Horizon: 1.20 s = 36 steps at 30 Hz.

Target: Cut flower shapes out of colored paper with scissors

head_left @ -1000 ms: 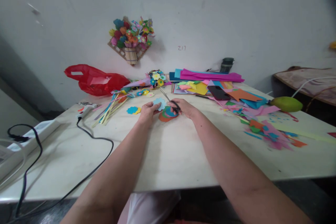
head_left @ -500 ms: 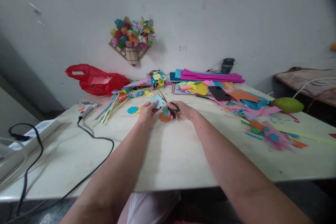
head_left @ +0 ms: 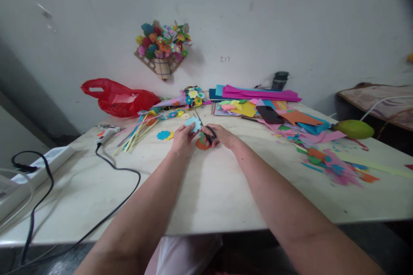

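Two bare hands work above a pale, smooth counter (head_left: 219, 197), its surface faintly mottled. The left hand (head_left: 182, 136) has its fingers clamped on a flower (head_left: 192, 123), a flat, light-blue paper-like piece with a scalloped edge, held near the middle of the counter. The right hand (head_left: 222, 134) has its fingers closed around the black handles of the scissors (head_left: 204, 126), whose slim metal blades lie beside the flower's right edge; whether paper sits between them cannot be told. The scissors' long axis runs obliquely, the tips directed away from the person and toward the left; the flower, nearly round, shows no clear long axis. Just below the hands lies an orange disc (head_left: 203, 146), partly covered by a green piece. To the left rests a blue cutout (head_left: 163, 135), lobed and flat, overlapping a yellow one; beyond it, narrow strips (head_left: 137, 133) fan out in a loose sheaf. Containers: a thin, crinkled red bag (head_left: 111, 99) shows a pink sheet at its mouth; on the wall, a holder (head_left: 161, 68) of bundled sticks, backed by lattice, carries many-coloured artificial blooms (head_left: 161, 41); a dark jar (head_left: 280, 80) stands at the rear, its contents indistinct. At right, a black phone (head_left: 270, 114) lies flat on coloured sheets, near a smooth, oval green fruit (head_left: 354, 129).
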### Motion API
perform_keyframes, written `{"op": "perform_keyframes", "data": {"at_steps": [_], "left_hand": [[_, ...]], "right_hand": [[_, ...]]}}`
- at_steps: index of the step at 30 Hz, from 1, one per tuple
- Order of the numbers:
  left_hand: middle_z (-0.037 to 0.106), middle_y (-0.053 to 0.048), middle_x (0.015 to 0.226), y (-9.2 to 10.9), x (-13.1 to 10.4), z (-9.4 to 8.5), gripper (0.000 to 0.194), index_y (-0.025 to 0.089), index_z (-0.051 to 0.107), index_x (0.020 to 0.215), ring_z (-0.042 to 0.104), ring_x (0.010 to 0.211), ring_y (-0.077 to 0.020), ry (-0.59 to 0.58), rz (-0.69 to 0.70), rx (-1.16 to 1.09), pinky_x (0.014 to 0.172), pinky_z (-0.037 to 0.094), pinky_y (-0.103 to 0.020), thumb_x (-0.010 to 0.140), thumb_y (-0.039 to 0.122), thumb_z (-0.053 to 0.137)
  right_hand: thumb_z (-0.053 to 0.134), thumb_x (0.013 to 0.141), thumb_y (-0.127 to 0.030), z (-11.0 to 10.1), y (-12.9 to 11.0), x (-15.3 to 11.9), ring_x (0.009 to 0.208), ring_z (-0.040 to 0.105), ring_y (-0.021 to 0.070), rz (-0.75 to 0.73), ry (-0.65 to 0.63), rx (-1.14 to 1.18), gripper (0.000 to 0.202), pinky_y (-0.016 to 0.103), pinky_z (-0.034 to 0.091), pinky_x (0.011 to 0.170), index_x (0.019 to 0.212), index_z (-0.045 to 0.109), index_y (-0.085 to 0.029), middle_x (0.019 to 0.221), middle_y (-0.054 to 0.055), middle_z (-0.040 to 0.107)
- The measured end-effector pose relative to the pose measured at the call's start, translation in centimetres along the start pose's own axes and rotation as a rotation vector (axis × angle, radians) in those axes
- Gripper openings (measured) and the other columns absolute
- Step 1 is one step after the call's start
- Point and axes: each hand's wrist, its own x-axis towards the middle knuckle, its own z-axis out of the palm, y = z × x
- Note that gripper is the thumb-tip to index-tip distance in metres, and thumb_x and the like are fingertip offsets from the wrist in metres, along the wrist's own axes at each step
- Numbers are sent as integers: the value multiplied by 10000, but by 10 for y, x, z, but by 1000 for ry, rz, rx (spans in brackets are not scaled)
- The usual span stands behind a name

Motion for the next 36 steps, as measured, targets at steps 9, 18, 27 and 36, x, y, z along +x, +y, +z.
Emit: {"op": "perform_keyframes", "data": {"at_steps": [9, 18, 27, 36], "left_hand": [[637, -5, 666, 0, -1, 3, 200, 140, 581, 682, 596, 613, -103, 22, 23, -10, 711, 524, -290, 544, 157, 724], [622, 6, 668, -1, -1, 2, 199, 147, 567, 672, 590, 624, -96, 32, 43, 2, 737, 514, -292, 548, 176, 720], [604, 4, 610, 1, -3, 2, 215, 136, 569, 614, 583, 611, -112, 2, 64, 80, 739, 503, -314, 517, 211, 744], [568, 24, 570, -2, -1, 0, 211, 143, 566, 591, 558, 571, -100, -5, 89, 113, 732, 499, -315, 527, 238, 743]], "right_hand": [[550, 749, -515, 3, 4, 4, 459, 538, 95, -4, 23, -2, 356, 167, 369, 330, 787, 505, -165, 620, -1, 582], [559, 754, -504, 5, 4, 6, 438, 526, 81, 1, 70, -22, 346, 150, 347, 320, 781, 506, -163, 595, -4, 569], [534, 769, -513, 1, 2, 3, 447, 530, 82, 9, 28, -39, 351, 154, 343, 330, 807, 522, -165, 607, -6, 581], [539, 775, -493, 2, 2, 3, 436, 517, 77, -1, 40, -30, 336, 157, 346, 327, 787, 518, -157, 597, -7, 578]]}}
